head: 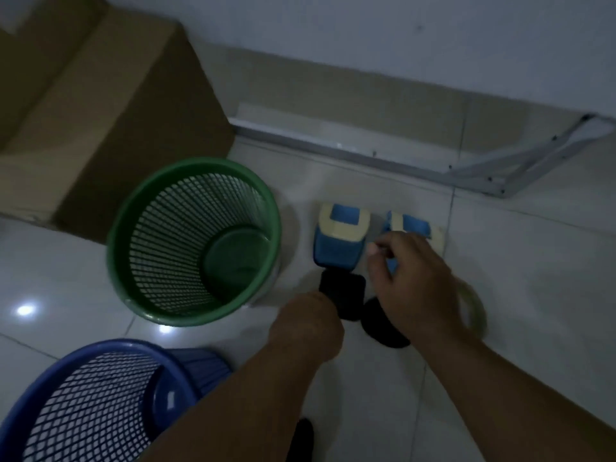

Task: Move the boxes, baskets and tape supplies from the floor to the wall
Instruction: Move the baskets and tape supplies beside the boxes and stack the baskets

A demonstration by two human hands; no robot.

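Note:
Two blue-and-cream tape dispensers lie side by side on the tiled floor near the wall. My left hand [308, 323] grips the black handle of the left tape dispenser [340, 238]. My right hand [413, 281] rests over the right tape dispenser [413, 226], fingers curled on its blue body; its black handle [383, 323] shows below my wrist. A clear tape roll [473, 308] peeks out behind my right hand. A green mesh basket [195, 241] stands upright left of the dispensers. A blue mesh basket [100, 401] sits at the bottom left. A brown cardboard box [100, 105] stands by the wall.
The wall [400, 45] with a beige skirting runs across the top. A white metal frame [483, 171] lies on the floor along the wall at the right. A dark object [301, 438] shows at the bottom edge.

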